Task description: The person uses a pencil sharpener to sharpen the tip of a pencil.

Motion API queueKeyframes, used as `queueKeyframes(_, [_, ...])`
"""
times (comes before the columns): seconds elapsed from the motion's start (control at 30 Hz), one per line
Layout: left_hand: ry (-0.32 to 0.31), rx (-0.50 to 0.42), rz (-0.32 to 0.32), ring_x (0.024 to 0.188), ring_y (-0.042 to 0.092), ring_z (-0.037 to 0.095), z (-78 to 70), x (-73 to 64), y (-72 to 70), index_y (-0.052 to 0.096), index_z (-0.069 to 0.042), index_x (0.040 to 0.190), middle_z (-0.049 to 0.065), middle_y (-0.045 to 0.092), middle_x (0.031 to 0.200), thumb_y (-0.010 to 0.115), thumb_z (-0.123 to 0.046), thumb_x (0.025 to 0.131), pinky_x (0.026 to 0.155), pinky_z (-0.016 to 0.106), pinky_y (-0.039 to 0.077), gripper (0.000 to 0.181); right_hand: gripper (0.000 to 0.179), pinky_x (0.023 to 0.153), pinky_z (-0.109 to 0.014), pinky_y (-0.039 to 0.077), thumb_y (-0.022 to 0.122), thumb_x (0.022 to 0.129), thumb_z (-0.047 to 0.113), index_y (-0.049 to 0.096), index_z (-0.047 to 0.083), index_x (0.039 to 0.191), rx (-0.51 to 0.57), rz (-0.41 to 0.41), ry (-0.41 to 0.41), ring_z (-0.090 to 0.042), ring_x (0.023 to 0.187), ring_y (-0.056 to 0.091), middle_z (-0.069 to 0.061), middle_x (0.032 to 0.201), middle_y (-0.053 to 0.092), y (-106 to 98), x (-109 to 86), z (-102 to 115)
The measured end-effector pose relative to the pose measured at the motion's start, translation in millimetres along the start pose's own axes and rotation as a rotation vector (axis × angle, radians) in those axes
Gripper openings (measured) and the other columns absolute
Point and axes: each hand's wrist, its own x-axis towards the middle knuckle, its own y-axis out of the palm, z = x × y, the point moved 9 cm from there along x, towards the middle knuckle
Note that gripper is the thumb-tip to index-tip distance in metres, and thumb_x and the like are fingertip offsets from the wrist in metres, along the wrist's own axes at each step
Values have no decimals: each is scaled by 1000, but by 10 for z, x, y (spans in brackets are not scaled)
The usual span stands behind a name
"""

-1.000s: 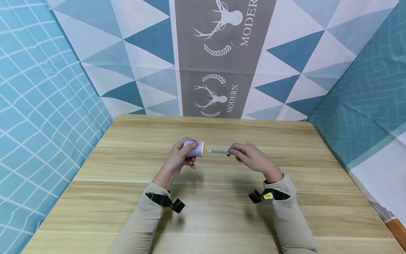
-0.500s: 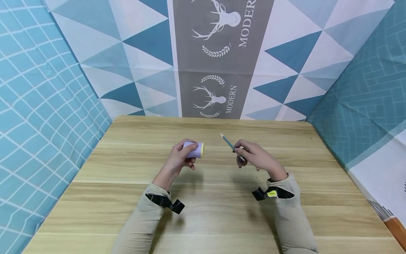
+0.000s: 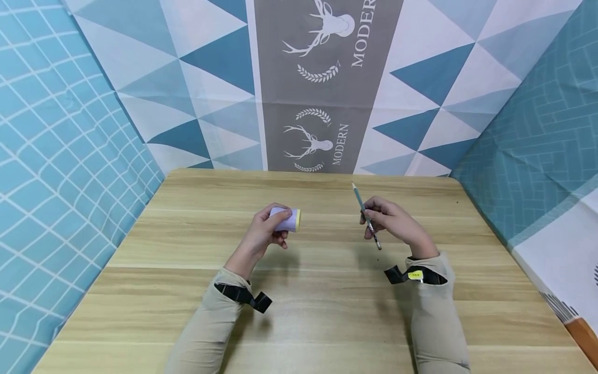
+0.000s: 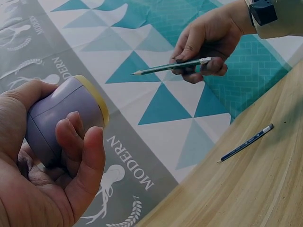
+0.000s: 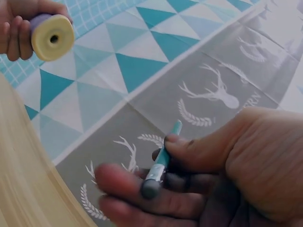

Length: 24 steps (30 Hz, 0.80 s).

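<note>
My left hand [image 3: 263, 234] grips a lilac pencil sharpener [image 3: 282, 220] above the table, its yellow end facing right. That yellow end has a dark round hole, plain in the right wrist view on the sharpener [image 5: 53, 38]. To the right, my right hand [image 3: 392, 221] pinches a teal pencil [image 3: 358, 196] between thumb and fingers. The pencil stands apart from the sharpener, its pointed end away from me and its eraser end toward me. In the left wrist view, a dark blue pencil [image 4: 246, 143] lies on the table; I cannot make it out in the head view.
The wooden table [image 3: 322, 322] stretches under both hands. Patterned cloth [image 3: 308, 88] hangs behind its far edge, with blue checked cloth [image 3: 60, 140] on the left and teal cloth [image 3: 542, 135] on the right. Each wrist wears a black strap with a small camera.
My right hand has drawn the pencil away from the sharpener's hole end to the right and turned its point from leftward to away from me. My left hand stays nearly still.
</note>
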Motion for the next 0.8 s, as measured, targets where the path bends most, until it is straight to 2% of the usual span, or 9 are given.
queueKeyframes(0.1, [2, -2, -1, 49, 52, 13, -4, 1, -9, 62, -9, 99, 10, 53, 70, 61, -18, 96, 43, 26, 54, 10, 22, 73, -42, 62, 41, 107, 7, 45, -14, 114, 1, -30, 37, -26, 74, 72, -19, 88, 57, -70, -12, -48])
queueKeyframes(0.27, [5, 1, 2, 49, 52, 13, -4, 4, -14, 63, -11, 97, 10, 53, 70, 61, -18, 96, 43, 26, 54, 7, 22, 72, -41, 62, 42, 106, 5, 45, -15, 115, -64, -91, 78, -32, 78, 70, -19, 87, 55, -195, -54, -94])
queueKeyframes(0.4, [7, -4, -2, 49, 52, 13, 1, 7, -15, 63, -12, 97, 10, 53, 70, 61, -18, 96, 43, 26, 54, 7, 21, 71, -35, 62, 44, 105, 4, 48, -15, 115, -120, -133, 80, -30, 78, 66, -16, 88, 53, -299, -86, -118])
queueKeyframes(0.6, [9, -6, -5, 49, 52, 13, -6, 6, -14, 63, -11, 98, 10, 53, 71, 61, -17, 96, 43, 26, 54, 7, 21, 70, -32, 61, 45, 106, 6, 49, -13, 113, -132, -163, 104, -20, 72, 64, -15, 87, 53, -414, -109, -203])
queueKeyframes(0.8, [6, -6, -3, 50, 52, 13, 0, 10, -19, 62, -11, 99, 9, 53, 70, 61, -17, 96, 43, 26, 54, 7, 22, 69, -33, 61, 44, 106, 7, 49, -14, 113, -107, -175, 148, -23, 72, 63, -14, 86, 54, -487, -119, -362])
